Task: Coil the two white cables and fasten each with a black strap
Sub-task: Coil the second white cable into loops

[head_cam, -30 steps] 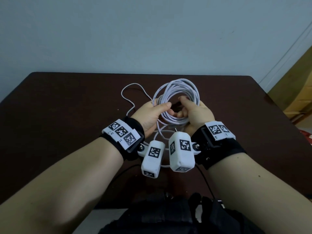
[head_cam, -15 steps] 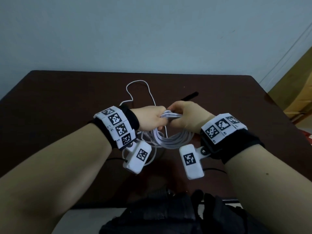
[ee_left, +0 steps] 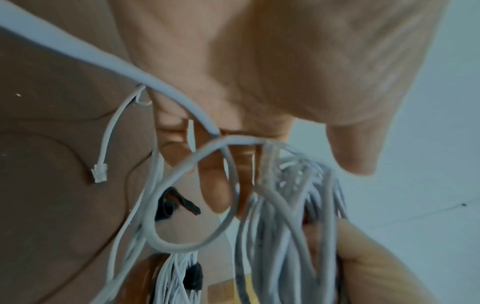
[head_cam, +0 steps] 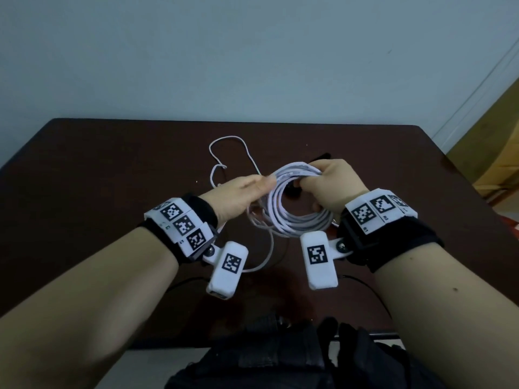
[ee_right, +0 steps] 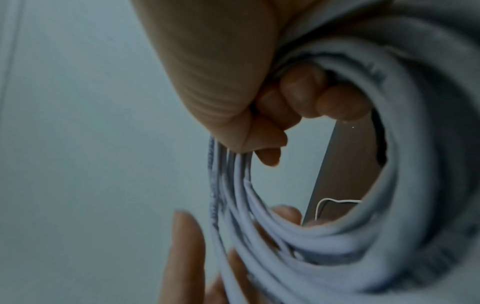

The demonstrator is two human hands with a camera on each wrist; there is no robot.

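Note:
A white cable coil (head_cam: 295,223) hangs above the dark table (head_cam: 112,178). My right hand (head_cam: 317,178) grips its upper right, fingers curled through the loops (ee_right: 337,236). At the coil's left edge my left hand (head_cam: 268,182) touches the strands (ee_left: 285,226) with straight fingers (ee_left: 210,185). A thinner white cable (head_cam: 227,141) lies loose on the table behind, its clear plug (ee_left: 100,176) showing in the left wrist view. One black strap (head_cam: 322,157) pokes out behind my right hand. Another black strap (ee_left: 182,203) lies on the table under the coil.
A black bag (head_cam: 266,360) sits at the table's near edge below my forearms. Thin black wires (head_cam: 362,282) run from the wrist cameras across the tabletop. A bare wall stands behind the table, and wooden furniture (head_cam: 500,164) is off to the right.
The coil, gathered between both hands, now hangs open as a ring from my right hand. My left hand has released its grip and straightened its fingers against the coil's left side.

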